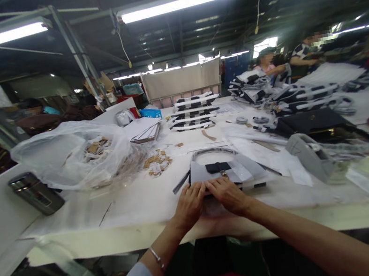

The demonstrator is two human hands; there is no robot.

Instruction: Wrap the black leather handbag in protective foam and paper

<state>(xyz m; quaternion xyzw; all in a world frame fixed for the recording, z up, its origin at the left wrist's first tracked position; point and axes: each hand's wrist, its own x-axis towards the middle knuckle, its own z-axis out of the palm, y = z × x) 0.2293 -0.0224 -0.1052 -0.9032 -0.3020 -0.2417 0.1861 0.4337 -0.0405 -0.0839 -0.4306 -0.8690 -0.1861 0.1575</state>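
A handbag [200,173] lies flat on the white worktable in front of me, its face largely covered by pale protective sheet. A black tab [218,166] with a small gold-coloured clasp [225,174] sits near its middle. The wrapped, curved handle [213,150] points away from me. My left hand [191,202] grips the bag's near edge with bent fingers. Close beside it, my right hand [228,193] holds the same edge, just below the clasp. The fingertips of both hands nearly meet, and what lies under them is hidden.
Small tan tags [157,162] lie beyond the bag, near a large clear plastic bag [76,152]. A dark flask [36,193] stands left. A grey tape dispenser [309,158] and a black bag [314,127] are right. Stacked black-and-white pieces [194,112] sit behind; people work farther back.
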